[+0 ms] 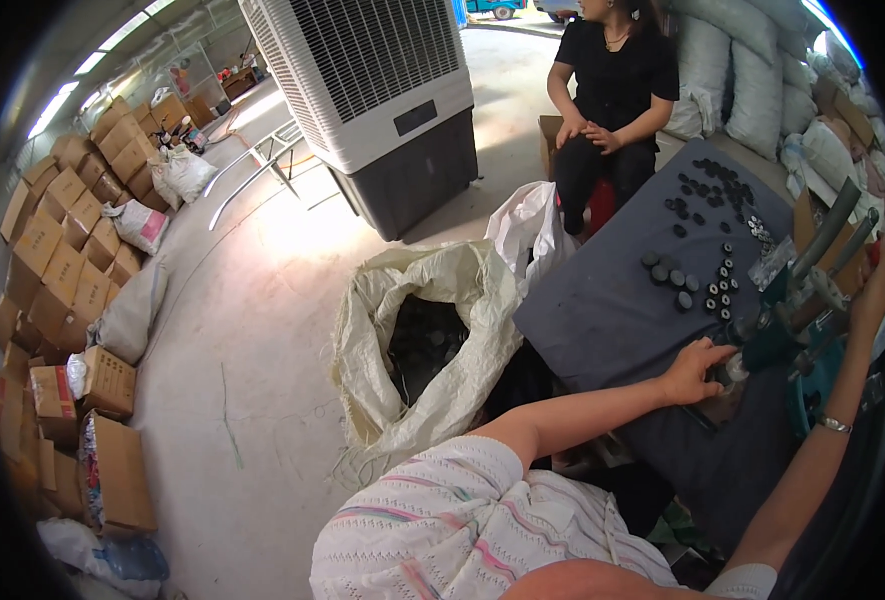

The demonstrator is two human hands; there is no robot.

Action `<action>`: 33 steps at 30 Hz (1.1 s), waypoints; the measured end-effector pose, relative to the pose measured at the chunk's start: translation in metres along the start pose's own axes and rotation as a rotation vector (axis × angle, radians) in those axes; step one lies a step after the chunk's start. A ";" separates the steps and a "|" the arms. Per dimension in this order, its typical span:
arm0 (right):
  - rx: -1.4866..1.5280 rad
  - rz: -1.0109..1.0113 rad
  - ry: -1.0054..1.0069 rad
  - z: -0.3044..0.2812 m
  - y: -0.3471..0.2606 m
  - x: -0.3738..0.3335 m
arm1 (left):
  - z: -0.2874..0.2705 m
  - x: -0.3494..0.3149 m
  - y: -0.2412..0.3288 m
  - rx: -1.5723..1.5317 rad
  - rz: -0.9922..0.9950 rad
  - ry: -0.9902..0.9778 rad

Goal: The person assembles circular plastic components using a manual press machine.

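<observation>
A green hand press point(777, 345) stands at the right side of a table with a dark grey cloth point(612, 290). Beside its die, my left hand point(694, 373) curls its thumb and forefinger around a small piece too hidden to make out. Raised at the far right, my right hand point(873, 280) is closed around the press lever point(872, 254), which shows a bit of red. Several round black caps point(667, 270) lie on the cloth beyond my left hand, close to black rings with pale centres point(722, 285). More small black pieces point(712, 185) are scattered toward the far end.
An open white woven sack point(357, 330) of dark pieces stands left of the table, a white bag point(527, 225) behind it. Another person point(612, 110) sits beyond the table. A large air cooler point(382, 110) is farther off. Cardboard boxes point(67, 260) line the left; stuffed sacks point(707, 75) stand far right.
</observation>
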State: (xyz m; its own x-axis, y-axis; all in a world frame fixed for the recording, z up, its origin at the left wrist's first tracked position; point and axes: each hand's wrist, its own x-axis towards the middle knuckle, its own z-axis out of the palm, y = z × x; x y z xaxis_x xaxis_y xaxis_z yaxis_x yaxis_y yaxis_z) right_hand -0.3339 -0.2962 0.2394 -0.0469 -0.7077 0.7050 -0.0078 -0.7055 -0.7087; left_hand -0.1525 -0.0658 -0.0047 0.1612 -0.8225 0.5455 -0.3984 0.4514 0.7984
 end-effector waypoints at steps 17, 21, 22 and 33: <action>0.276 0.231 -0.118 -0.011 -0.008 0.023 | 0.002 0.002 -0.004 -0.010 0.044 0.002; 0.265 0.197 -0.104 -0.007 -0.005 0.019 | 0.002 0.001 -0.005 0.005 0.051 0.015; 0.270 0.205 -0.111 -0.004 -0.003 0.017 | 0.001 -0.001 -0.004 0.010 0.041 0.020; 0.170 0.300 0.136 0.024 -0.075 -0.020 | -0.002 -0.004 -0.002 0.117 0.175 0.011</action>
State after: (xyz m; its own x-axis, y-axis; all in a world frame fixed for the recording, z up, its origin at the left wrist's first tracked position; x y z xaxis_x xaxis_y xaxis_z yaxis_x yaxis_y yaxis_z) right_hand -0.3087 -0.2302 0.2790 -0.1548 -0.8802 0.4487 0.1923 -0.4723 -0.8602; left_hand -0.1509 -0.0628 -0.0076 0.0901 -0.7307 0.6767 -0.5231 0.5435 0.6566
